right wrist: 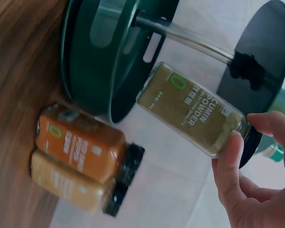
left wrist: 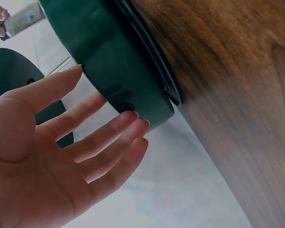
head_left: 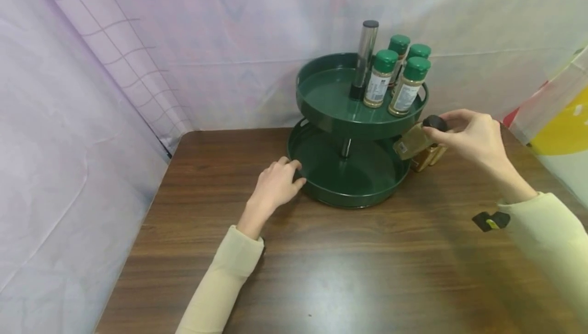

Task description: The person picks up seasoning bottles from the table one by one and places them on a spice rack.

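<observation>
Pale sleeve point(head_left: 216, 288); left hand point(head_left: 274, 183) loosely spread at lower tray point(head_left: 351, 200), right hand point(head_left: 478, 137) pinching tilted cumin jar point(right wrist: 187, 111), apparently loading; next calls for uprighting.

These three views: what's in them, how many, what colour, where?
Wooden table: 1, brown, foreground.
Glossy round tiered stand: 1, green, on table.
Cylindrical tube with black ends: 1, silvery, upper tier.
Clear round jars: 4, green caps, upper tier.
Clear rectangular cumin jar: 1, olive, black cap, beside stand.
Clear rectangular jars: 2, orange and tan, black caps, on table.
Cloth backdrop: count unclear, whitish, around table.
Printed patch: 1, red and yellow, far right.
Flat piece: 1, black and yellow, lower right.
Left hand: 1, bare, lower tier's rim.
Right hand: 1, bare, holding cumin jar's cap end.
Sleeves: 2, pale yellow, forearms.
</observation>
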### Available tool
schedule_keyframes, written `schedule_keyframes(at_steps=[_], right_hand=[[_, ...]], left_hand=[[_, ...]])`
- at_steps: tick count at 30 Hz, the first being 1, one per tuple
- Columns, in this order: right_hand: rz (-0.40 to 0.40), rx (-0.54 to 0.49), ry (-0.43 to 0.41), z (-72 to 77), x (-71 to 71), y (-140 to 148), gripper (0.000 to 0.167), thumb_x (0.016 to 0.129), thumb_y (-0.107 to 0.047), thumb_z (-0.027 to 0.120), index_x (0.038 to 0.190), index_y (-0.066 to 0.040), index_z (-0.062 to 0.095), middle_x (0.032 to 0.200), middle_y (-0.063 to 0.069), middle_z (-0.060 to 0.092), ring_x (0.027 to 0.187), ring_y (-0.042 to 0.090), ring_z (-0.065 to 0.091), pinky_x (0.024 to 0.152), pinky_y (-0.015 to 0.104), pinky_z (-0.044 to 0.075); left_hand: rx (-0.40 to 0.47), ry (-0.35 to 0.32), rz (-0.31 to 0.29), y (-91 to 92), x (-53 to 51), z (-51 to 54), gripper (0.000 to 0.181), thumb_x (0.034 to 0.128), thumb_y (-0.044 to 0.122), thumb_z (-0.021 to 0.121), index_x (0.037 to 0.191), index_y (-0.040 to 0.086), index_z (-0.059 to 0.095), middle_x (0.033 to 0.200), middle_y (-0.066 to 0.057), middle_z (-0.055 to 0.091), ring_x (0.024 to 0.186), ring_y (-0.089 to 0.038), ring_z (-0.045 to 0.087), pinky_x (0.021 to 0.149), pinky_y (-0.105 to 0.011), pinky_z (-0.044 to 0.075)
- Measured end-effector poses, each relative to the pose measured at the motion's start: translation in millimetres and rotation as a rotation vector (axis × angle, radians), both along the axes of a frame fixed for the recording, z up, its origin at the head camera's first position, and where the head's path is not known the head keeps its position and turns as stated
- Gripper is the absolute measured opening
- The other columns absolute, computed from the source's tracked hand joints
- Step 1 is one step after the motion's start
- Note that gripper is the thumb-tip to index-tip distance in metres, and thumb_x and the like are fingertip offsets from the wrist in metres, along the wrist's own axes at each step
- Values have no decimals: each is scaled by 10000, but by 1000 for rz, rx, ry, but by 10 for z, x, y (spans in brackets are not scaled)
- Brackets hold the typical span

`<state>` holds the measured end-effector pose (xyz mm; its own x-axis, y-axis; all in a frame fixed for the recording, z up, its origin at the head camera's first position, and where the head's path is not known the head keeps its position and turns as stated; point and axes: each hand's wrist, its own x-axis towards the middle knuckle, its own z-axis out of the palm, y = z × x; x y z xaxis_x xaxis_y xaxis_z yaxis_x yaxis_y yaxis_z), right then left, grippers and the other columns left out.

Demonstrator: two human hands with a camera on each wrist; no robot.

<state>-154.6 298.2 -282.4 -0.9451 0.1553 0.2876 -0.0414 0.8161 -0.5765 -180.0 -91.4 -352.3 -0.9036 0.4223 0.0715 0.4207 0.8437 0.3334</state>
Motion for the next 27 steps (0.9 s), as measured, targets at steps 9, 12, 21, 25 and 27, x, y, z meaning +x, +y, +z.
schedule_keyframes(at_steps=[9,12,21,25,27], right_hand=[[35,-36,21,-157,-199,-111,532,865,-412,783,1143,31,688,869,175,751,589,-23,627,529,177,432],[41,-35,36,-200,-279,-164,502,867,-366,773,1144,44,687,937,217,737,604,-11,602,537,162,437],[71,22,117,-404,-478,-327,202,809,-174,765,856,7,689,714,135,700,534,151,596,543,272,449],[106,45,151,-520,-557,-368,229,776,-154,758,845,45,669,682,178,678,559,265,597,555,384,456],[123,38,175,-574,-585,-384,271,784,-154,751,933,57,667,764,216,688,604,316,607,577,426,463]], left_hand=[[-18,13,-5,30,-6,-3,398,992,301,670,1319,75,643,1318,-189,604,1092,-366,645,823,-495,561],[-21,15,-3,30,-11,-2,396,994,301,668,1321,78,642,1317,-187,605,1090,-365,646,822,-492,562],[-26,-1,-15,48,4,-25,403,996,296,667,1333,77,635,1330,-188,596,1102,-365,641,842,-492,558],[-36,0,-20,57,9,-30,402,995,291,669,1333,74,637,1327,-189,597,1102,-362,641,845,-489,558],[-38,2,-22,63,13,-32,402,995,292,669,1332,75,637,1323,-187,599,1098,-359,642,849,-488,557]])
